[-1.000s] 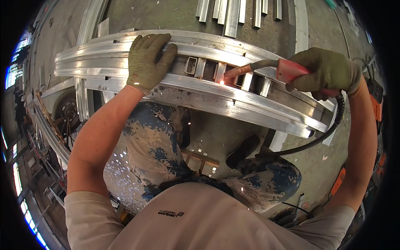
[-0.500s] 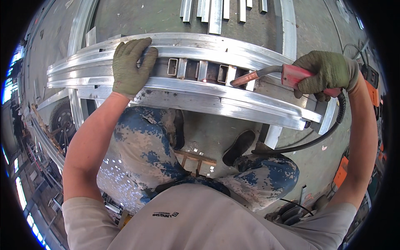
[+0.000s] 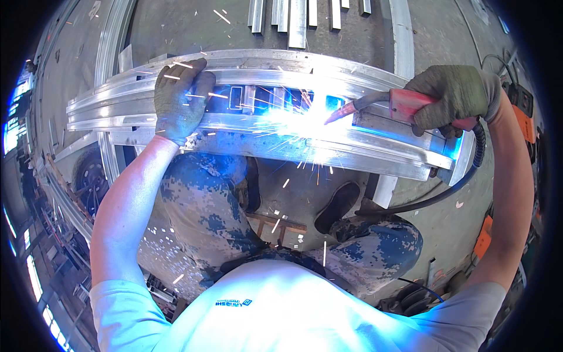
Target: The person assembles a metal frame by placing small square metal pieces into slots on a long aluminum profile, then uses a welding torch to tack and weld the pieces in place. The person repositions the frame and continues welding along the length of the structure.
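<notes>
The welding torch (image 3: pixel 407 105) slants down leftward to the gap between long metal rails (image 3: pixel 381 148), its tip at a white glare. The gloved right hand (image 3: pixel 454 97) is clenched round its handle; the gloved left hand (image 3: pixel 183 101) lies across the rails, fingers extended, thumb apart. Short tubes (image 3: pixel 236 98) bridge the gap between the left hand and the glare. Bare floor (image 3: pixel 287 179) opens between the near rail edge and the legs; beyond the far edge, loose bars (image 3: pixel 298 26) are cut off by the upper border. Glare hides the joint, so I cannot tell whether the tip touches metal.
</notes>
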{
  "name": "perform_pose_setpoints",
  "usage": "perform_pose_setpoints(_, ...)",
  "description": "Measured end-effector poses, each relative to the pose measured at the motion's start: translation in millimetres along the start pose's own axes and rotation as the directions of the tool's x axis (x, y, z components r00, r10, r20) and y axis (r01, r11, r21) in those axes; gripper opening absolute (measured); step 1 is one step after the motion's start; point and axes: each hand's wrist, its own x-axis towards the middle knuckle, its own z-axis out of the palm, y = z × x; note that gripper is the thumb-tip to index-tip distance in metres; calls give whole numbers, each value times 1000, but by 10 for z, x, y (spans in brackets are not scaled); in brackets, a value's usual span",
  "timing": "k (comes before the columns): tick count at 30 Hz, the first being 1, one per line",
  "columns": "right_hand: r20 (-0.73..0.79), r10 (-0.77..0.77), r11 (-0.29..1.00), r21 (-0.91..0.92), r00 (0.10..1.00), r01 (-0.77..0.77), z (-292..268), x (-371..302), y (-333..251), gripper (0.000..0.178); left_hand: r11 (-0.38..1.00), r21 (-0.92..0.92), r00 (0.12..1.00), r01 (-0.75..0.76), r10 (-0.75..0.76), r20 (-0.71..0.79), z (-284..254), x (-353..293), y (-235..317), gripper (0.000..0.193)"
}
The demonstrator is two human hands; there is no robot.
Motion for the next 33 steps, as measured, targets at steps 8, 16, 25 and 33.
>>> perform_pose_setpoints(8,8,-36,998,47,999,36,-11,53,-4,36,998,-64,996,-11,5,-91,33,-36,5,25)
perform_pose_setpoints(16,17,-107,994,32,994,107,-2,129,64,44,999,32,999,-25,26,-32,-1,-73,-59,25)
perform_pose_setpoints(25,-23,-64,997,-37,998,63,38,54,69,47,998,-6,995,-56,56,-85,64,-34,-49,26)
perform_pose_setpoints(33,-78,70,997,29,994,-68,-7,-178,127,40,999,-45,997,-15,11,-80,2,-14,34,26)
